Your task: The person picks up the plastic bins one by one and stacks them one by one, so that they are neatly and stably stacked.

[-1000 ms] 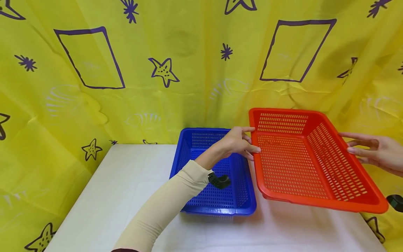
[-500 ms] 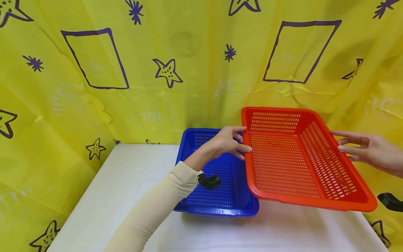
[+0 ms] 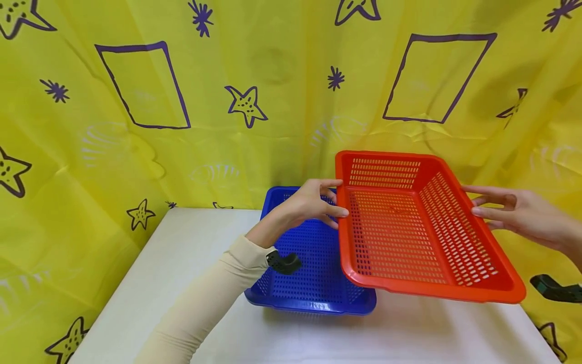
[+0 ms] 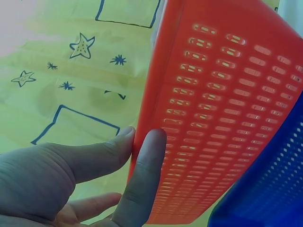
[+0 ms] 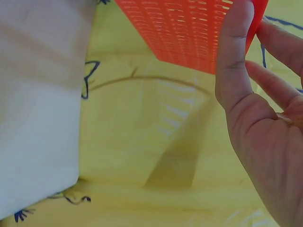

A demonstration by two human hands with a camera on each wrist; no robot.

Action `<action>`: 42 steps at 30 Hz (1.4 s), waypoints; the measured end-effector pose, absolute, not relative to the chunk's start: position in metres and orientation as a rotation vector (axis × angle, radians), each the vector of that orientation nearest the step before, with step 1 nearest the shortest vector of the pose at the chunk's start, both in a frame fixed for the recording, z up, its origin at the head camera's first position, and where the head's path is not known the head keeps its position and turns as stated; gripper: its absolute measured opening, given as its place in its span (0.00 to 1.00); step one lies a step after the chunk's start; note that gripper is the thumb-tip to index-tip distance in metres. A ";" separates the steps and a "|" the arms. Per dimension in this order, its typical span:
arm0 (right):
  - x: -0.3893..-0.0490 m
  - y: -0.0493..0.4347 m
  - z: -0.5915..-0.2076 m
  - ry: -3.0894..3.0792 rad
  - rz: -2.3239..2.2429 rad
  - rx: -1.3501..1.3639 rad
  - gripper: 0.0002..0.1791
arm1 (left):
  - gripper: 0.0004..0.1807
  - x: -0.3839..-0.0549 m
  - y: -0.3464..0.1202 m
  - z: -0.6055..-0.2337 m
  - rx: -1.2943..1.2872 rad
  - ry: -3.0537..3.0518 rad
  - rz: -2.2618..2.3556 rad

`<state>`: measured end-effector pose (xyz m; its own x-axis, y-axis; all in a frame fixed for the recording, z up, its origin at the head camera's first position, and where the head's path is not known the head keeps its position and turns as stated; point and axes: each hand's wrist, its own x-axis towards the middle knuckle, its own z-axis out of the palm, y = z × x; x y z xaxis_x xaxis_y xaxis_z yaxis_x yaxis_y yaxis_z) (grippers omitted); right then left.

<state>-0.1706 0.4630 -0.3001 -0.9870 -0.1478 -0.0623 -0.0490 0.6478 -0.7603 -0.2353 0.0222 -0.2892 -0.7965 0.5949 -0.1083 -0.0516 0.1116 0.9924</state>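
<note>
A red plastic basket with slotted walls is held up above the table, tilted, its inside facing the head camera. My left hand pinches its left rim between thumb and fingers; the left wrist view shows the fingertips on either side of that rim. On the opposite rim, my right hand grips with the thumb on top and other fingers beneath or outside. Under the left forearm a blue plastic basket of similar make stands on the table, partly covered by the red basket's left side. Nothing shows inside the red basket.
The white table extends left of and in front of the blue basket. A yellow curtain printed with starfish and shells hangs behind and at both sides. Black wrist straps are on both arms.
Both hands have carried the red basket leftward, and it now overlaps more of the blue basket in the head view. The blue basket stays on the table.
</note>
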 end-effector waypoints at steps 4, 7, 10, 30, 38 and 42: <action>-0.171 0.449 -0.297 2.753 -1.224 -0.190 0.35 | 0.45 -0.235 0.009 -0.287 0.529 1.936 1.714; -0.172 0.439 -0.296 2.748 -1.222 -0.215 0.35 | 0.45 -0.235 -0.002 -0.286 0.535 1.960 1.700; -0.174 0.429 -0.293 2.737 -1.242 -0.258 0.35 | 0.45 -0.234 -0.013 -0.285 0.536 1.990 1.696; -0.192 0.369 -0.285 2.650 -1.344 -0.426 0.33 | 0.45 -0.230 -0.075 -0.280 0.519 2.080 1.658; -0.196 0.354 -0.284 2.627 -1.341 -0.487 0.33 | 0.45 -0.228 -0.089 -0.280 0.492 2.111 1.642; -0.198 0.350 -0.284 2.601 -1.360 -0.489 0.34 | 0.45 -0.226 -0.094 -0.278 0.497 2.122 1.626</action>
<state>-0.1976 0.3504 -0.2841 -0.9325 -0.3611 0.0045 -0.2097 0.5313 -0.8208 -0.2264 -0.0937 -0.2782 -0.8482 0.5180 -0.1108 0.0275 0.2521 0.9673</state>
